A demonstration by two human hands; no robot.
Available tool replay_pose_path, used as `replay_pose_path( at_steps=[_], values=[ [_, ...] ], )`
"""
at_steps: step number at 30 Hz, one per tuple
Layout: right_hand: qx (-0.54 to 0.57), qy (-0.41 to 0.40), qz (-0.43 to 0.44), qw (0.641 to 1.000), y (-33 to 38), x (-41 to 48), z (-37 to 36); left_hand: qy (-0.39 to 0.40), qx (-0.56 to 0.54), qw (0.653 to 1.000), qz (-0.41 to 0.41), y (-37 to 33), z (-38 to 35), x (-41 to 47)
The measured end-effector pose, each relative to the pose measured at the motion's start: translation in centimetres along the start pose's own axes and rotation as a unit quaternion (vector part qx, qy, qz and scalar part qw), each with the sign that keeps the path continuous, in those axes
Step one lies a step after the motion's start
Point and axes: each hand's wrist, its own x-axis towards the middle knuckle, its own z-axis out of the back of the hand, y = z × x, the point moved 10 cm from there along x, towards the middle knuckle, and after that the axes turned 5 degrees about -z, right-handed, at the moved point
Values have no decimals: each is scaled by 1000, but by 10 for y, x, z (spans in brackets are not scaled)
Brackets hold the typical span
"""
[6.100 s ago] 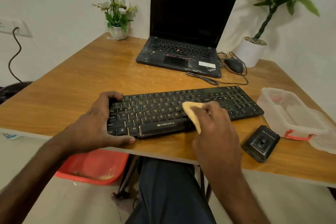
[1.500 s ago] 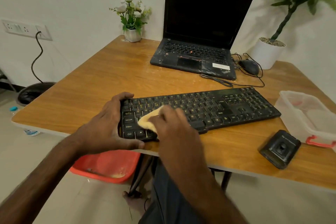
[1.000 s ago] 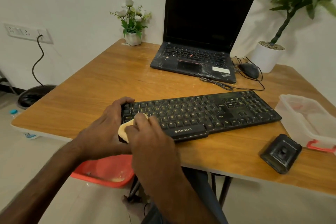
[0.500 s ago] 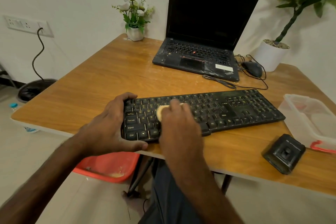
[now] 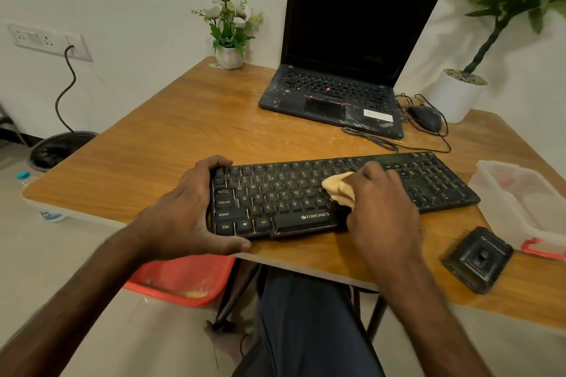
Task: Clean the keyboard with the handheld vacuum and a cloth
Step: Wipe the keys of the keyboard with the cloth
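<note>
Black Zebronics keyboard, yellowish legends, lay at the tabletop near edge, 6 o'clock. Long axis ran 8 to 2 o'clock, spacebar nearest. Left hand gripped its left end; right hand clutched yellow cloth against the middle keys.

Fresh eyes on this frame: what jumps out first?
The right hand presses a yellow cloth onto the middle keys of the black keyboard at the near edge of the table, while the left hand grips its left end. Behind stands an open laptop with a dark screen; a small black handheld vacuum lies untouched at the near right.
</note>
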Motion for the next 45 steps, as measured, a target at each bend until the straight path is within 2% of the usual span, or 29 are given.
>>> replay_pose_path(
  at_steps=[3,7,9,12,14,18,20,24,26,28,30,33,36,40,43,45],
  values=[
    [18,27,-11,999,29,-10,-12,-2,11,1000,-4,-1,0,1],
    [68,5,109,992,130,-36,-34,-14,18,1000,-6,1,0,0],
    [88,-6,153,984,151,-40,-29,-24,9,1000,-2,2,2,0],
    [120,17,160,980,128,-35,-20,-14,-1,1000,-8,-3,3,0],
    [58,19,145,988,90,-25,-17,-8,-4,1000,-6,-4,3,0],
    [-6,0,15,1000,-7,2,2,-5,-4,1000,-3,-4,1,0],
    [-29,-3,-8,1000,-15,1,5,-5,4,1000,-2,-3,1,0],
    [11,30,48,998,50,-18,-14,-6,17,1000,-2,-4,1,0],
    [7,5,93,996,100,-33,-22,-11,20,1000,-4,-4,2,0],
    [51,-25,126,990,140,-44,-22,-23,15,1000,-1,-2,3,-1],
    [75,-17,152,985,157,-48,-22,-27,18,999,1,-2,4,-1],
    [108,-17,148,983,131,-44,-19,-18,13,1000,-5,-4,4,0],
    [61,6,99,993,66,-22,-18,-3,-5,1000,7,-3,3,-1],
    [79,-16,-37,996,-31,6,4,-2,-5,1000,5,-3,1,-1],
    [80,-41,-93,992,-53,14,12,-1,-1,1000,4,-5,0,0],
    [76,-19,-97,992,-44,20,6,1,2,1000,5,-5,0,0]
  ],
)
